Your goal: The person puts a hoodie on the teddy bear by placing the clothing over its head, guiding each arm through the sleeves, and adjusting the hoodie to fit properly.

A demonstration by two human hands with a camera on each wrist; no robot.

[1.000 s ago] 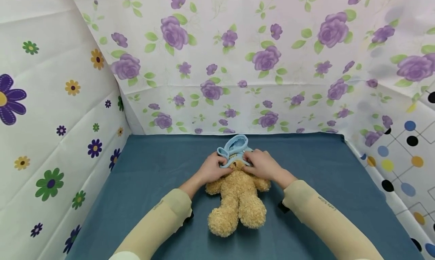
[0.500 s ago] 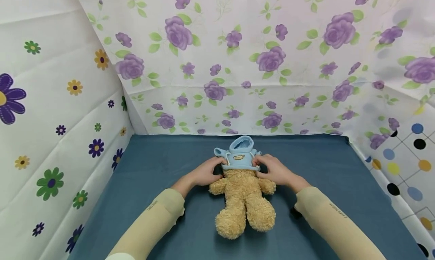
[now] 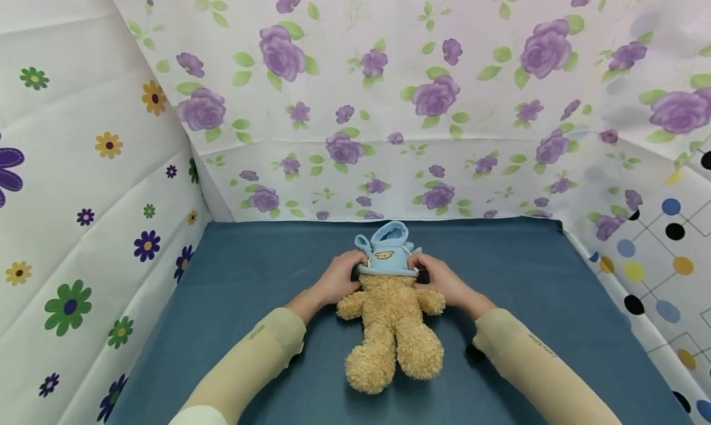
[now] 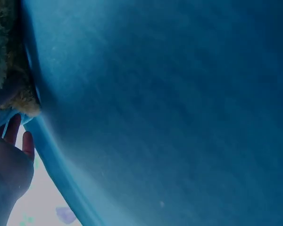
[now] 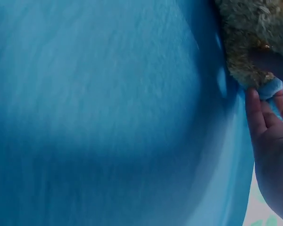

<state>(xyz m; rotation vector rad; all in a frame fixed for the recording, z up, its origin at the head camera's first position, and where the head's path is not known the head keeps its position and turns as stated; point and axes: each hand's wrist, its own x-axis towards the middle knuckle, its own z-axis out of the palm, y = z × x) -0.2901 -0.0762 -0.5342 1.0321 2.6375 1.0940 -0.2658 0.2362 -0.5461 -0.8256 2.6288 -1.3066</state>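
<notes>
A fluffy tan teddy bear point(image 3: 393, 314) lies on the table, its legs toward me. Over its head is a small light-blue hoodie point(image 3: 389, 261) with a bear patch on the front; the hem reaches about the neck and covers the face. My left hand point(image 3: 337, 278) pinches the hem's left side, and my right hand point(image 3: 441, 279) pinches it on the right. In the left wrist view, the fingers point(image 4: 14, 129) touch the blue cloth beside the fur. The right wrist view has the other fingers point(image 5: 254, 110) at the cloth, partly cut off by the frame edge.
A dark blue cloth covers the table point(image 3: 266, 258). Behind it hangs a white curtain point(image 3: 344, 104) with purple flowers. Patterned sheets also stand along the left side point(image 3: 111, 197) and the right side point(image 3: 655, 277).
The hoodie's hem has come down over the bear's face, which was partly visible a second ago. Both hands have moved apart to the sides of the hem. The last half second shows little change.
</notes>
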